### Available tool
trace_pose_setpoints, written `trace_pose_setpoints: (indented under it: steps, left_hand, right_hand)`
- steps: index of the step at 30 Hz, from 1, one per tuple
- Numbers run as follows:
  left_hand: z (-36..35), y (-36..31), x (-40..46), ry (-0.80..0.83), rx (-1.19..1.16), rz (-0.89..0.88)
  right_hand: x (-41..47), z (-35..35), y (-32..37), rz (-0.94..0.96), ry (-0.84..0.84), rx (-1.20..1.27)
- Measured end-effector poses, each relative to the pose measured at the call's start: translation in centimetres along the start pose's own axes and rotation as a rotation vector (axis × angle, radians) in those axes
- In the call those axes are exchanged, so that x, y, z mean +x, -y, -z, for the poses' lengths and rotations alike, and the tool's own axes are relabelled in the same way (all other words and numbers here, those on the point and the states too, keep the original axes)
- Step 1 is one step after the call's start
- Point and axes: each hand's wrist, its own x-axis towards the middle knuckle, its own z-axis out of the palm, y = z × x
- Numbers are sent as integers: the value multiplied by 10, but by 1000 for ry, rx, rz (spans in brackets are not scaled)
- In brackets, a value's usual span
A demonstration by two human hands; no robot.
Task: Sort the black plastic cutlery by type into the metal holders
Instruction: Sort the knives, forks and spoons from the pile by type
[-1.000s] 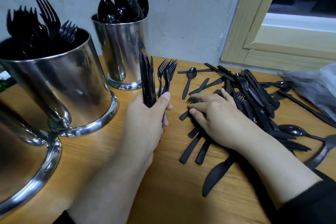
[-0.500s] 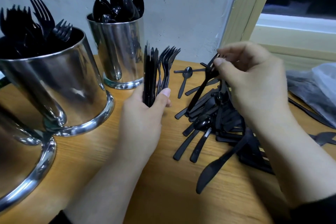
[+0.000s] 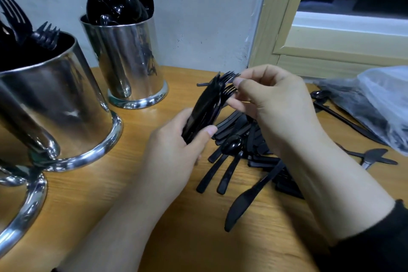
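Observation:
My left hand grips a bundle of black forks by the handles, tines tilted up to the right. My right hand pinches the tine end of the bundle with thumb and fingers. Under both hands a heap of loose black cutlery lies on the wooden table, with a knife at its near edge and a spoon on top. A metal holder with forks stands at the left. A holder full of spoons stands behind it by the wall.
A third metal holder shows partly at the lower left edge. A crumpled clear plastic bag lies at the right under the window frame. More loose cutlery lies at the right near the bag.
My right hand lifted from the heap and came to the fork bundle's tines. My left hand tilted the bundle to the right and moved right, over the heap.

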Motion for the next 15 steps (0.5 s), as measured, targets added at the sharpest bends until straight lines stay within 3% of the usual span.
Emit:
trace_pose_setpoints:
  steps: [4,7,10,15]
  left_hand:
    - [-4,3,-1,-29,-38,28]
    - [-10,8,1,-91,-182,79]
    - [-18,5,1,-96,-285,99]
    - [-33,-2,10,-72,-378,107]
  right_hand:
    - [6,13,7,60,-10,-83]
    - [27,45,9,224,-95,-506]
    - [41,79,-3,239,-78,-942]
    - [42,99,-27,194,56,-1135]
